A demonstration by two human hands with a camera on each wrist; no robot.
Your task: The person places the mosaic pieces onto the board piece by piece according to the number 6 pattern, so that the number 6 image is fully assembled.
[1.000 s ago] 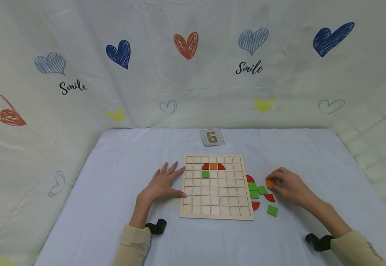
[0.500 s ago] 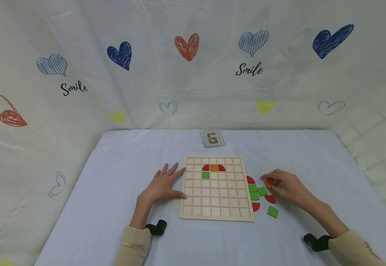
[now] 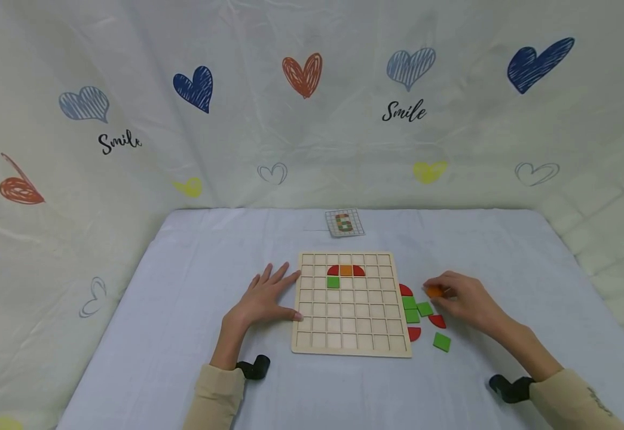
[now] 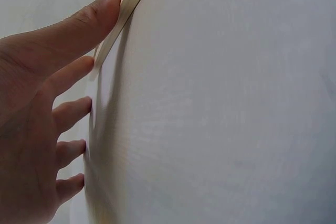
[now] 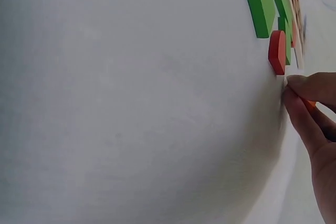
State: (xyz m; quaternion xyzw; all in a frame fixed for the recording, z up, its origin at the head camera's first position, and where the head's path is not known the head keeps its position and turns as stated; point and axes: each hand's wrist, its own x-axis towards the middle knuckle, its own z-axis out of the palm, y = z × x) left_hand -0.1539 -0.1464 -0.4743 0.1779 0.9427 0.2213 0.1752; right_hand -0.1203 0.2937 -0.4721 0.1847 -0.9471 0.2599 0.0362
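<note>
My left hand (image 3: 260, 301) lies with fingers spread at the left side of the square wooden grid board (image 3: 370, 325), its thumb and index fingertip at the edge. In the left wrist view the thumb (image 4: 107, 1) rests against the board's rim. To the right of the board, my right hand (image 3: 470, 301) pinches an orange tile (image 3: 433, 291), partly hidden by the fingers. Inside the grid's upper part sit an orange square (image 3: 346, 270) between two red quarter-round tiles (image 3: 333, 271), with a green square (image 3: 333, 282) below the left one.
Several loose green squares (image 3: 442, 341) and red rounded tiles (image 3: 437, 321) lie along the board's right side. A small card (image 3: 345, 222) with a grid and coloured pattern lies behind the board. White cloth (image 3: 210, 239) covers the table, and a printed curtain (image 3: 344, 137) hangs behind.
My right hand has shifted slightly left, with the fingertips moving around the orange tile. The left hand and the board keep their places.
</note>
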